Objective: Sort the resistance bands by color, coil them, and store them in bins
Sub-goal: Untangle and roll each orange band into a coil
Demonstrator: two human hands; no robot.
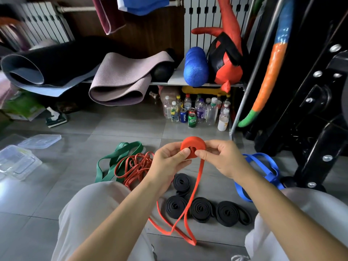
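Coil [194,144] sits between left hand [167,162], right hand [222,159], before PEPSI can [183,115].

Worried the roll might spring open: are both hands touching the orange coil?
Touching. The head view shows the left hand and right hand each pinching the orange coil, thumbs pressed on its near face.

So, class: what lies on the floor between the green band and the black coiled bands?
A loose tangle of thin red bands lies between the green band and the black coils, in the head view.

both hands [170,159] pinch half-coiled red band [193,146].
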